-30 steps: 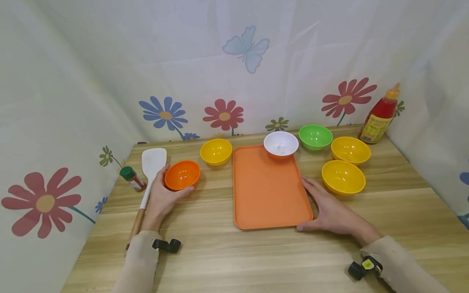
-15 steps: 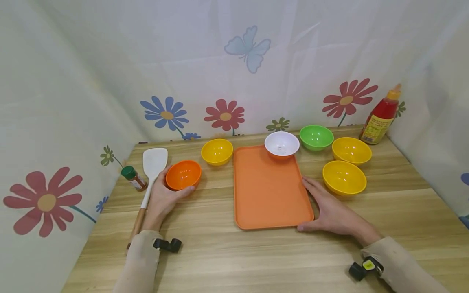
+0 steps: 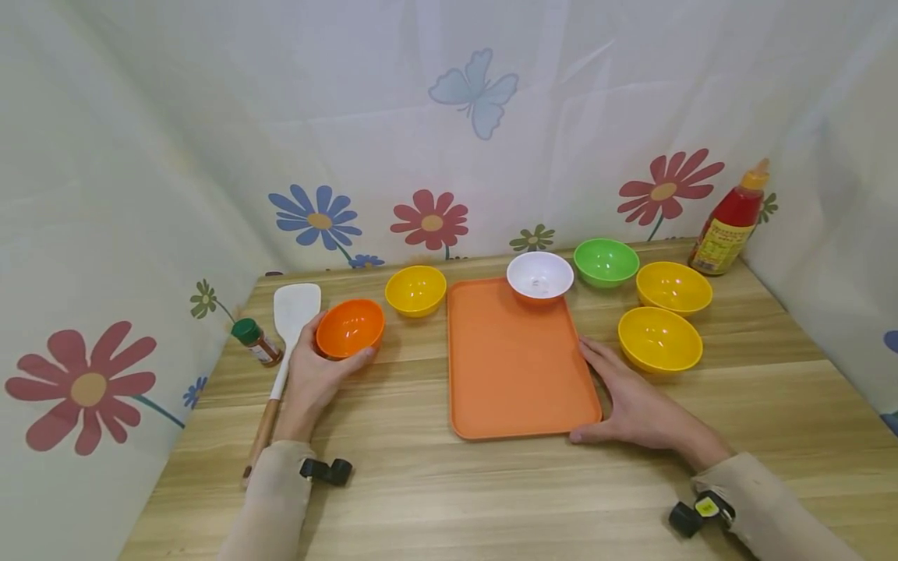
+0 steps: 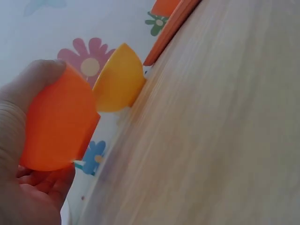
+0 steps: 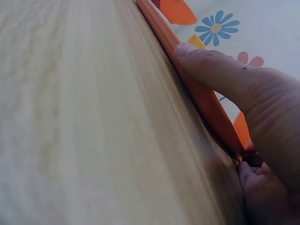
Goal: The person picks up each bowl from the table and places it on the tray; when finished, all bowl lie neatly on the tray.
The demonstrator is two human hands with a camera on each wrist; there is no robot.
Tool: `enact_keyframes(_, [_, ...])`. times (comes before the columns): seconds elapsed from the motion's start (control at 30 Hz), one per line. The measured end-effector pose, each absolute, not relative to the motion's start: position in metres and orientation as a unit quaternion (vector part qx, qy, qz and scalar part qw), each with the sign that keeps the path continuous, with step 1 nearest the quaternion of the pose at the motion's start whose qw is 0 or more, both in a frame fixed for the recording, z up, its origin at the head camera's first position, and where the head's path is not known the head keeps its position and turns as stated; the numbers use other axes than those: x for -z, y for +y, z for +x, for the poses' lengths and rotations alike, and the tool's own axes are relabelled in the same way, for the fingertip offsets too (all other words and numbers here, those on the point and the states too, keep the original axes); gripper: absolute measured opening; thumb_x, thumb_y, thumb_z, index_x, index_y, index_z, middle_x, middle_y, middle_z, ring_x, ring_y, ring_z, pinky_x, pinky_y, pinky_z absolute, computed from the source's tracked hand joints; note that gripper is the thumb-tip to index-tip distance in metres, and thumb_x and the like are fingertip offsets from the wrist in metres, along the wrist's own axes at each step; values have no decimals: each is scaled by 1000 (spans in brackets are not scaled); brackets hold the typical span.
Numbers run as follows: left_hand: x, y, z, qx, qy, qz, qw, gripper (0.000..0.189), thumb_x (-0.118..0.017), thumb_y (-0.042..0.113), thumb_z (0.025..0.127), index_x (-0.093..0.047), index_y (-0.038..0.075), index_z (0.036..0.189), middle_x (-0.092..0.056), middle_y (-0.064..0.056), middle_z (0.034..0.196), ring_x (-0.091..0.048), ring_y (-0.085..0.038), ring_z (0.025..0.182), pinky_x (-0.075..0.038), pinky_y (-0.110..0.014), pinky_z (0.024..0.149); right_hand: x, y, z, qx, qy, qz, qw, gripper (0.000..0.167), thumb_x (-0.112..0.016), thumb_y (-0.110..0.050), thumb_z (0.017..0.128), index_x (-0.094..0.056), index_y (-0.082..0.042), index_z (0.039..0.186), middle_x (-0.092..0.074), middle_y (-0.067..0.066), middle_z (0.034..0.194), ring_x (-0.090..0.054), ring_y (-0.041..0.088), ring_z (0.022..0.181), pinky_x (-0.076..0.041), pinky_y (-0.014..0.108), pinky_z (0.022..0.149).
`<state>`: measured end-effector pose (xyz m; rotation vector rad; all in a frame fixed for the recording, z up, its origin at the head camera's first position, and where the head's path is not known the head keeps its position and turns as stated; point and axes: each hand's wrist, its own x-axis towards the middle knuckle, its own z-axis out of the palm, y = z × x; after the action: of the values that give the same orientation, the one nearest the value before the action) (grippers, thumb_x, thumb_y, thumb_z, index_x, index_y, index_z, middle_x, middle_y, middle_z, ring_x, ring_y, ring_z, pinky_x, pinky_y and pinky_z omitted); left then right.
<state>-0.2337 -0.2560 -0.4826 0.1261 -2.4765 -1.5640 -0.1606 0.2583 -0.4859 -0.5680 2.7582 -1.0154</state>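
My left hand (image 3: 315,383) grips an orange bowl (image 3: 350,329) by its side, thumb at the near rim and fingers around the left. In the left wrist view, the orange bowl (image 4: 61,122) is off the tabletop. My right hand (image 3: 634,401) holds the near right corner of an orange tray (image 3: 519,366), its thumb against the front edge and fingers along the right side. The right wrist view has the thumb on the rim of the tray (image 5: 206,103), with the other fingers curled and partly hidden. A bowl, white inside and orange outside (image 3: 539,276), sits on the tray's far right corner.
Left of the left hand lie a white spatula (image 3: 296,312) and a green-capped spice jar (image 3: 256,342). A yellow bowl (image 3: 416,291) stands behind. To the right are a green bowl (image 3: 606,263), two yellow bowls (image 3: 659,340) and a red sauce bottle (image 3: 730,222). Curtains enclose the table.
The orange bowl in my left hand has risen slightly off the table and shifted a little away from me. My right hand and the tray have stayed put.
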Motion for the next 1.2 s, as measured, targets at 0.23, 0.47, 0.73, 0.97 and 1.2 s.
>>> enact_keyframes(0.23, [468,-240,-229,545,-830,38,111,117,-102,47,81,-35,17,173,-51,-6,168,-51,-28,152,-43,-53,129,486,258,-160,339,918,-192,72,147,-97,-73,72,-20,-5,177,-15,17,186,-28,46,165,-31,68,131])
enact_keyframes(0.47, [456,-226,-231,546,-830,26,115,114,-102,44,81,-38,17,172,-52,-6,167,-53,-28,147,-47,-51,126,485,258,-161,341,918,-190,76,148,-97,-73,72,-19,-5,178,-15,16,186,-27,45,166,-31,68,131])
enact_keyframes(0.73, [445,-199,-240,553,-825,-14,112,109,-102,45,80,-43,19,169,-55,-3,162,-55,-27,143,-51,-50,123,488,259,-161,336,919,-192,70,149,-95,-76,71,-19,-5,178,-15,16,186,-29,44,166,-32,67,131])
enact_keyframes(0.97, [437,-170,-250,563,-819,-42,103,108,-102,41,81,-44,18,168,-56,-3,161,-56,-26,142,-55,-49,119,489,259,-161,335,920,-193,67,149,-95,-77,71,-20,-5,178,-16,15,186,-30,44,165,-32,67,131])
enact_keyframes(1.2, [436,-146,-260,575,-812,-53,92,103,-102,39,82,-45,21,167,-57,0,160,-56,-25,143,-56,-48,118,490,259,-161,335,919,-195,65,149,-95,-77,71,-19,-6,178,-16,15,186,-30,43,165,-32,66,131])
